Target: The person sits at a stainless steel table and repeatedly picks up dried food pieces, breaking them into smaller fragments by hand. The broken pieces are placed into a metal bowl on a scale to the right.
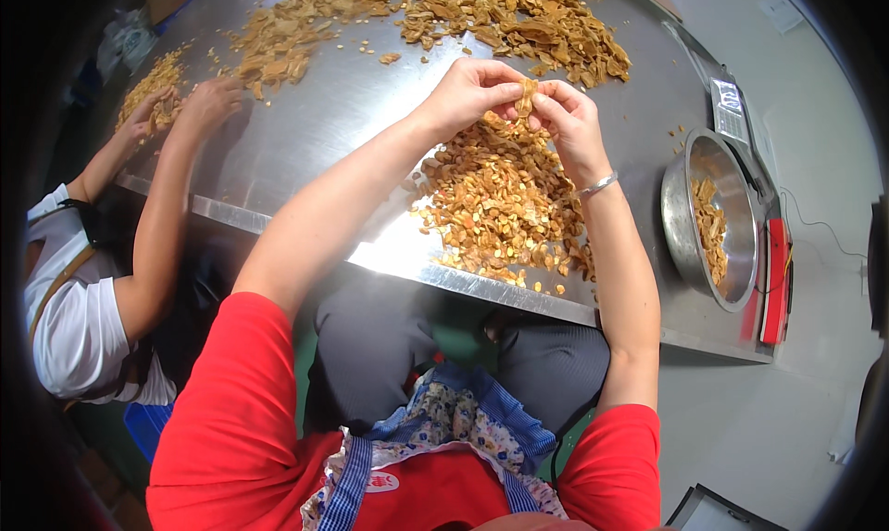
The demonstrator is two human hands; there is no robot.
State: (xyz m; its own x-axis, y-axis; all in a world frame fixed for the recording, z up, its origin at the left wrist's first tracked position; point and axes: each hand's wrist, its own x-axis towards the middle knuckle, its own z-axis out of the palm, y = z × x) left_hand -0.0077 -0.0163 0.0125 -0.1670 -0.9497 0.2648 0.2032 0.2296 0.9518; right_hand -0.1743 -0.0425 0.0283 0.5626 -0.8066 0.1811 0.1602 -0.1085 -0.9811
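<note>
Between the fingertips of my left hand (pixel 479 93) and my right hand (pixel 569 118) is a thin, wrinkled piece of dried yellow-brown food (pixel 527 98). Both thumbs and forefingers pinch it, one hand on each side. Under my hands lies a heap of small dried slices (pixel 496 198), spread to the front edge of the stainless steel table (pixel 333 142). Farther back, a pile of larger dried pieces (pixel 514 17) covers part of the tabletop. A silver bracelet circles my right wrist.
At the right stands a steel bowl (pixel 674 211) with dried pieces inside, beside a digital scale (pixel 728 111) and a red object (pixel 776 281). On the left a co-worker's hands (pixel 208 104) handle similar pieces near a smaller pile (pixel 156 79). A metal lip (pixel 479 288) edges the table.
</note>
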